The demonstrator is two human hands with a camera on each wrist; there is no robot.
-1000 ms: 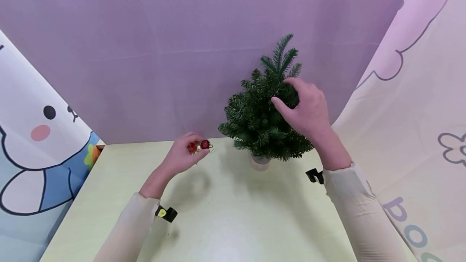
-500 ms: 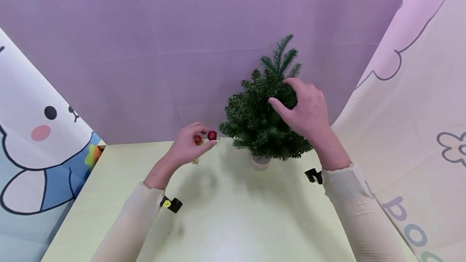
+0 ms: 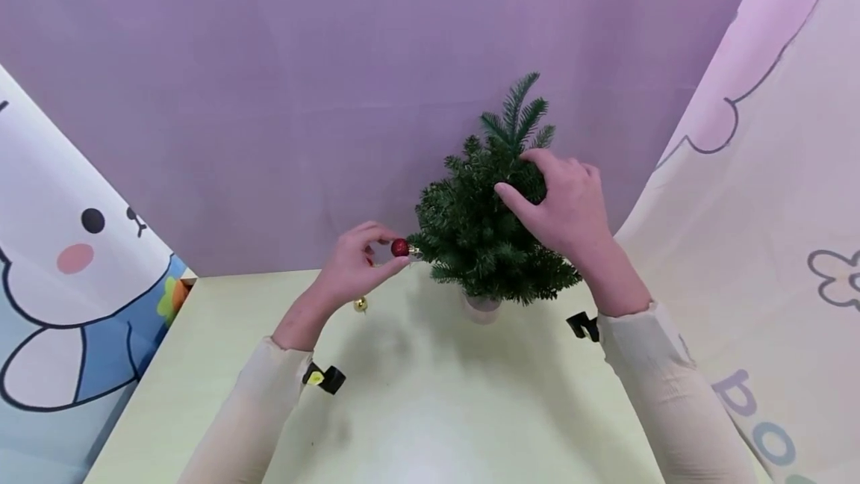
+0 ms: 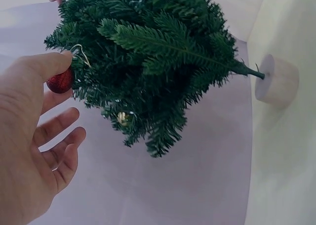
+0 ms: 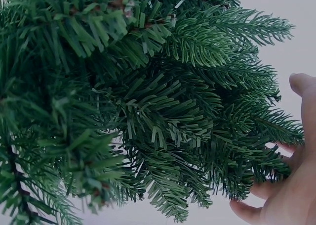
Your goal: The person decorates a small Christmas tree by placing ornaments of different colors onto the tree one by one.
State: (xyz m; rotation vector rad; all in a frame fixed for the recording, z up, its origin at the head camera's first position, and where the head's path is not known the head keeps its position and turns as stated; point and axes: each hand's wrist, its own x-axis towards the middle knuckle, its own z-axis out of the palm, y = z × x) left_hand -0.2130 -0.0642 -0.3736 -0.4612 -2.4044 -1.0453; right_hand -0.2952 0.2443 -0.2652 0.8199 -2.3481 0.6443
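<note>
Pinching the red ball (image 3: 399, 247), my left hand (image 3: 352, 263) may drop it if its loop (image 4: 84, 56) snags. My right hand (image 3: 569, 204), loosely spread, could let the tree (image 3: 477, 234) (top-heavy, I'd guess) tip.

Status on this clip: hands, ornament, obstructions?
Left hand pinching red bauble; right hand curved round tree; bauble at tree's outer edge; nothing seen blocking.

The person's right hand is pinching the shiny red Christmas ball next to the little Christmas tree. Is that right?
Not quite: the left hand, not the right hand, is pinching the shiny red Christmas ball next to the little Christmas tree. The head view shows it, with the right hand at the tree's other side.
</note>
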